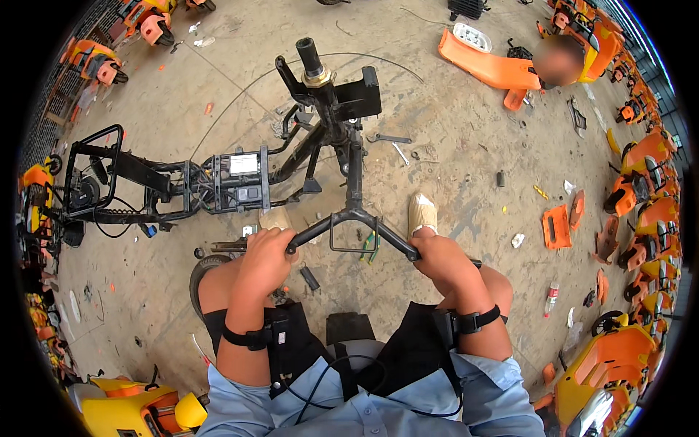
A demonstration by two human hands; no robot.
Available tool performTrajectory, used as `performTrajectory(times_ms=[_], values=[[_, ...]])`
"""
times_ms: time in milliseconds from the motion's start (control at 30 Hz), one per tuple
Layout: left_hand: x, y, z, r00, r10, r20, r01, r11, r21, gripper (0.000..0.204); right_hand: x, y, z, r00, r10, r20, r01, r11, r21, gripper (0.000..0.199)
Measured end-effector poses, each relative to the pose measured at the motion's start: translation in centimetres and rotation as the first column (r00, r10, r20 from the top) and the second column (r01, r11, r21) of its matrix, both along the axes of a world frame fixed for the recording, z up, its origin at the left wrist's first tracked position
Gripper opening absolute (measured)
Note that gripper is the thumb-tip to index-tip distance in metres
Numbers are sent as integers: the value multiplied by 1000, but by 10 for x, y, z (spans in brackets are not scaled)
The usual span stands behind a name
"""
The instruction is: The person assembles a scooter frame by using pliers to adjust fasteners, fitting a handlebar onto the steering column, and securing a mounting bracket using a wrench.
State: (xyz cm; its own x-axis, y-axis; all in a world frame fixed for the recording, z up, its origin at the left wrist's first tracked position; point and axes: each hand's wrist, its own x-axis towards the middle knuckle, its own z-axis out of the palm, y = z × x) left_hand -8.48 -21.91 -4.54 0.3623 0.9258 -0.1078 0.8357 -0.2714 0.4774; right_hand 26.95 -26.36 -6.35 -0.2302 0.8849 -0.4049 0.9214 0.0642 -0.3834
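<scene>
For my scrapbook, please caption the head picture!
Left hand and right hand grip a black Y-shaped metal fork at a black tubular metal frame's end.

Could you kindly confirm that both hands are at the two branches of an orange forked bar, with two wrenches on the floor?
Not quite: the head view shows the forked bar is black, not orange. The left hand and right hand are at its two branches, with two wrenches on the floor.

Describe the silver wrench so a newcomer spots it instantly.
Start at the black frame, then its steering column at upper centre. On the floor right of the column lies a dark wrench; the silver wrench is just below it in the picture. It is the shorter, brighter one, slanting down to the right, while its neighbour lies nearly level.
</scene>
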Motion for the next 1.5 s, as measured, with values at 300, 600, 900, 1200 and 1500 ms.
performTrajectory(times_ms=[300,600,900,1200,1500], values=[[17,7,17,999,23,37,-30,980,196,23,1,4,20,981,-192,12,189,973,131,15],[29,10,33,992,26,121,-80,880,468,29,10,2,61,983,-181,37,112,747,655,15],[23,18,10,996,71,51,-81,964,254,24,4,13,26,985,-127,119,64,900,431,12],[13,28,-13,981,183,72,-190,975,116,24,-4,27,-4,984,-107,139,30,884,466,7],[8,29,-10,974,210,-81,-221,961,-168,25,-11,25,-6,992,-43,115,-41,770,637,14]])
